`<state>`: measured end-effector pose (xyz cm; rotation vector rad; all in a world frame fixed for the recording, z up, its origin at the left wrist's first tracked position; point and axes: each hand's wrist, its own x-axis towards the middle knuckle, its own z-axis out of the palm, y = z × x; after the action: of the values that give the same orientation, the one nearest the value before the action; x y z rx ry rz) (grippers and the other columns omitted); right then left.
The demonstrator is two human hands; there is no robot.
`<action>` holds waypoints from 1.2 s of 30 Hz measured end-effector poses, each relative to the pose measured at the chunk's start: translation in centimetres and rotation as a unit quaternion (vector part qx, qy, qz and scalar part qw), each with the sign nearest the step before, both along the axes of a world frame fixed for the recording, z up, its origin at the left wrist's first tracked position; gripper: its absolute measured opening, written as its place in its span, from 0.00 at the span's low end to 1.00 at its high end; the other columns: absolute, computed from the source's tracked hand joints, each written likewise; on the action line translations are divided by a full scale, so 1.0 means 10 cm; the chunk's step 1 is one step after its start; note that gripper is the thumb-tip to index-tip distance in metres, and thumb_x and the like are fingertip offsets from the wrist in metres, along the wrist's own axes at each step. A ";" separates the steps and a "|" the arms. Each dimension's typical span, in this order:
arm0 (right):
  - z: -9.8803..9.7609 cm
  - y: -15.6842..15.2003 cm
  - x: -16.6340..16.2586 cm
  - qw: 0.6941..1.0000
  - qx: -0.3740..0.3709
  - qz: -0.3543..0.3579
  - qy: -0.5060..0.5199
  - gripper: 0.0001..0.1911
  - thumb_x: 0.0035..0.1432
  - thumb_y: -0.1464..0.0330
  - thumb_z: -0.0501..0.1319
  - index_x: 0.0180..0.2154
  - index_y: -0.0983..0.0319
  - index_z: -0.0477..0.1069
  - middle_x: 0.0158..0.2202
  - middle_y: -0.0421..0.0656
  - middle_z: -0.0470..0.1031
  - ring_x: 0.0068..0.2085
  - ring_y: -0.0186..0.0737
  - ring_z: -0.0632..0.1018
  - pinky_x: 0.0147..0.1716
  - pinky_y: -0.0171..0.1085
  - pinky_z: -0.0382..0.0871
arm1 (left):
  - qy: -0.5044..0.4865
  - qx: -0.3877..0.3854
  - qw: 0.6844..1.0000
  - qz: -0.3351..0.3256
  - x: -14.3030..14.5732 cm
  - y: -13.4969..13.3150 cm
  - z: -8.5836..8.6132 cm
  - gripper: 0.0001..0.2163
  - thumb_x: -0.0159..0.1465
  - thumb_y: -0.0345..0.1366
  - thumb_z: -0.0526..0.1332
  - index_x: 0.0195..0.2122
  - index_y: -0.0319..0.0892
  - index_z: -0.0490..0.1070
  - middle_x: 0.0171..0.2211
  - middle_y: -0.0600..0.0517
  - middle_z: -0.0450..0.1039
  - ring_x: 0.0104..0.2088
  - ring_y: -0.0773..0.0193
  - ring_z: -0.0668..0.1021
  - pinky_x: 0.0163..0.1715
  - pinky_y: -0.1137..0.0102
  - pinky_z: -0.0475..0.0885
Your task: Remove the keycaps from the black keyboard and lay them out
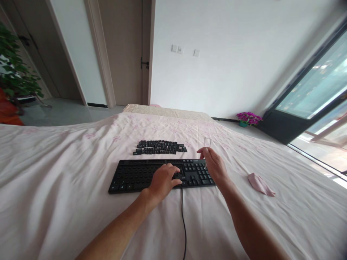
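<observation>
A black keyboard (130,177) lies on a pale pink sheet, most of its left and middle keycaps gone, caps still on at the right. My left hand (164,180) rests on its middle, fingers curled down on the keys. My right hand (214,166) hovers over the keyboard's right end, pinching a thin wire keycap puller (207,142) that sticks up from the fingers. Several loose black keycaps (159,147) sit in rows just behind the keyboard.
The keyboard's black cable (183,220) runs toward me between my forearms. A small pink cloth (260,184) lies to the right. The sheet-covered surface (54,180) spreads wide. A door, a plant at left, purple flowers (248,118) and a window at right stand beyond.
</observation>
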<state>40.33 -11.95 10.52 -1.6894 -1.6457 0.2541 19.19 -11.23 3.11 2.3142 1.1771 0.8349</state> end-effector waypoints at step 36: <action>-0.52 -0.17 -0.40 0.966 0.003 0.259 -0.015 0.01 0.58 0.70 0.58 0.35 0.59 0.67 0.35 0.41 0.71 0.38 0.38 0.73 0.41 0.37 0.66 | 0.026 -0.006 0.996 0.079 0.17 -0.10 -0.05 0.09 0.59 0.45 0.62 0.32 0.45 0.74 0.31 0.51 0.72 0.34 0.61 0.73 0.34 0.70 0.64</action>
<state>36.28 -13.68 5.35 -1.2338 -2.0874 0.4732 20.84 -12.28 2.62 2.2678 1.3994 0.8233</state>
